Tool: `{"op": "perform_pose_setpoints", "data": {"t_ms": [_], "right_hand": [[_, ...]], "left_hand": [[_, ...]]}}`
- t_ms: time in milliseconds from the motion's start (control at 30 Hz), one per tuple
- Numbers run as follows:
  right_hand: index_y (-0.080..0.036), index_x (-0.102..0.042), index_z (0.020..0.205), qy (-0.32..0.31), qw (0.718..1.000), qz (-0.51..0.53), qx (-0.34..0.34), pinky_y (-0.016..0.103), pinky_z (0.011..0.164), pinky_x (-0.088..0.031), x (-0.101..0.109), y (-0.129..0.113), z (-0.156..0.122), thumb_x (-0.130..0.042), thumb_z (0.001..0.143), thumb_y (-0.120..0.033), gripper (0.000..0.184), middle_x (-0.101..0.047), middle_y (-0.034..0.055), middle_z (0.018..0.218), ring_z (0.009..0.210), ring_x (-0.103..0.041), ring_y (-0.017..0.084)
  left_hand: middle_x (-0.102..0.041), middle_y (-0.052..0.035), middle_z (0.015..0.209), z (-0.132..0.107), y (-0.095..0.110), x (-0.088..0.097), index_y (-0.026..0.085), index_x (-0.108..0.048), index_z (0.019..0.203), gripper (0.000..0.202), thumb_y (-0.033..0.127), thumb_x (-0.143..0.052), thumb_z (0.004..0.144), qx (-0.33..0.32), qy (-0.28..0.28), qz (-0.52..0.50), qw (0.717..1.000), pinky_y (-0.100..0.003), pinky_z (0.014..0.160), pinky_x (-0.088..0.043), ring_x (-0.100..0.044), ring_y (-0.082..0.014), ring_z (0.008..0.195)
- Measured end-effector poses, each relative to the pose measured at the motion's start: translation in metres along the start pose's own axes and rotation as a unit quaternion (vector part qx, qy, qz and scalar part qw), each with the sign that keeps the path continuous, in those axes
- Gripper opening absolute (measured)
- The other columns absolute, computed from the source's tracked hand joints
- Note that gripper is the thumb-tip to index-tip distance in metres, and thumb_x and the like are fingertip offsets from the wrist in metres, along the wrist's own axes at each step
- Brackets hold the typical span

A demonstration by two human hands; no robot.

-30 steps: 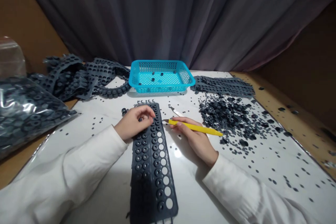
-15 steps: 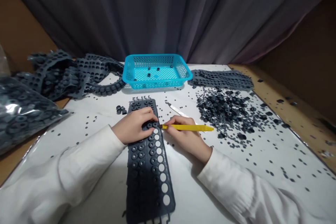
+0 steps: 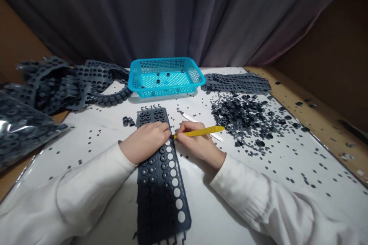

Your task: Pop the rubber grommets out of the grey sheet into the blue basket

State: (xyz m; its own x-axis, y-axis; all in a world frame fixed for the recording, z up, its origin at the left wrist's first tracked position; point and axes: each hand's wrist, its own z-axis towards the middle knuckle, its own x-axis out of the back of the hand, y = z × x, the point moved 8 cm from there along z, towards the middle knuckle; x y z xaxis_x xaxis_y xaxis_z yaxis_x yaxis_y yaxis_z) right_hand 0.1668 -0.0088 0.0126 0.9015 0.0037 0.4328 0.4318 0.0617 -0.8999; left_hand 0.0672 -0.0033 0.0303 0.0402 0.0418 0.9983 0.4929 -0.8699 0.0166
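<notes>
A black rubber sheet (image 3: 161, 199) with rows of round ring-shaped parts lies lengthwise before me. Down its right edge runs a column of punched-out holes (image 3: 174, 172) with white table showing through. Across the sheet's upper part rests my left hand (image 3: 149, 141), its fingers curled and pressed together at the right-hand column; whatever they pinch is hidden. My right hand (image 3: 198, 143) grips a yellow pen-shaped tool (image 3: 205, 131) just right of the sheet. The tool's dark tip meets the sheet's edge beside my left fingertips.
Behind stands a blue plastic basket (image 3: 166, 91) with several small black parts in it. To the right are a heap of black bits (image 3: 241, 116), a white pointed tool (image 3: 191, 118) and stacked perforated sheets (image 3: 235, 83). A clear bag of parts (image 3: 20, 134) and more sheets (image 3: 57, 84) sit left.
My left fingers have closed down at the right-hand column. The yellow tool has tilted, its back end raised. The whole view has shifted slightly.
</notes>
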Motion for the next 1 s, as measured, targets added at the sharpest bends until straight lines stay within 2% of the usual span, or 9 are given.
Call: {"op": "perform_pose_setpoints", "data": {"t_ms": [167, 300, 500, 733, 900, 1000], "right_hand": [[-0.017, -0.053, 0.058, 0.003, 1.0, -0.004, 0.0, 0.022, 0.052, -0.035, 0.0, 0.004, 0.0, -0.052, 0.069, -0.014, 0.011, -0.056, -0.0013, 0.057, 0.055, -0.048, 0.011], [-0.017, -0.053, 0.057, 0.006, 1.0, -0.012, 0.002, 0.022, 0.051, -0.034, 0.001, 0.003, 0.0, -0.051, 0.068, -0.014, 0.011, -0.054, -0.0019, 0.055, 0.054, -0.047, 0.01], [-0.017, -0.052, 0.056, 0.005, 1.0, -0.005, 0.0, 0.022, 0.05, -0.033, 0.001, 0.002, -0.001, -0.051, 0.068, -0.014, 0.013, -0.054, -0.0016, 0.054, 0.053, -0.046, 0.01], [-0.017, -0.054, 0.059, -0.001, 1.0, 0.002, -0.009, 0.023, 0.052, -0.035, 0.0, 0.005, -0.001, -0.051, 0.069, -0.015, 0.011, -0.058, -0.0003, 0.058, 0.055, -0.049, 0.011], [-0.017, -0.054, 0.058, -0.001, 1.0, 0.005, -0.009, 0.023, 0.052, -0.036, 0.001, 0.003, -0.001, -0.052, 0.069, -0.015, 0.011, -0.058, 0.0, 0.059, 0.055, -0.049, 0.011], [-0.017, -0.053, 0.057, 0.002, 1.0, 0.006, -0.012, 0.023, 0.052, -0.036, 0.001, 0.003, -0.001, -0.052, 0.069, -0.014, 0.013, -0.058, -0.0004, 0.058, 0.055, -0.05, 0.011]], "left_hand": [[-0.059, -0.0088, 0.082, -0.002, -0.003, -0.007, 0.014, -0.059, 0.081, 0.025, 0.005, -0.037, 0.09, -0.023, 0.042, 0.01, 0.999, -0.032, 0.069, -0.048, -0.057, -0.0198, 0.075], [-0.06, -0.0084, 0.085, -0.003, -0.01, -0.016, 0.014, -0.057, 0.085, 0.022, 0.011, -0.036, 0.092, -0.016, 0.055, -0.003, 0.998, -0.032, 0.071, -0.048, -0.058, -0.0206, 0.078], [-0.06, -0.0063, 0.086, -0.005, -0.023, -0.019, 0.016, -0.054, 0.088, 0.025, 0.023, -0.031, 0.096, 0.02, 0.079, -0.111, 0.99, -0.031, 0.073, -0.046, -0.059, -0.0202, 0.081], [-0.06, -0.0041, 0.084, -0.011, -0.039, -0.012, 0.018, -0.054, 0.085, 0.017, 0.023, -0.039, 0.092, 0.061, 0.151, -0.29, 0.943, -0.027, 0.073, -0.043, -0.058, -0.0174, 0.081], [-0.061, -0.0036, 0.081, -0.012, -0.051, -0.014, 0.017, -0.057, 0.085, 0.019, 0.03, -0.043, 0.091, 0.115, 0.176, -0.337, 0.918, -0.026, 0.068, -0.042, -0.057, -0.0177, 0.076], [-0.06, -0.0023, 0.079, -0.016, -0.062, -0.017, 0.017, -0.057, 0.088, 0.021, 0.033, -0.045, 0.09, 0.164, 0.199, -0.375, 0.89, -0.026, 0.066, -0.042, -0.055, -0.0165, 0.072]]}}
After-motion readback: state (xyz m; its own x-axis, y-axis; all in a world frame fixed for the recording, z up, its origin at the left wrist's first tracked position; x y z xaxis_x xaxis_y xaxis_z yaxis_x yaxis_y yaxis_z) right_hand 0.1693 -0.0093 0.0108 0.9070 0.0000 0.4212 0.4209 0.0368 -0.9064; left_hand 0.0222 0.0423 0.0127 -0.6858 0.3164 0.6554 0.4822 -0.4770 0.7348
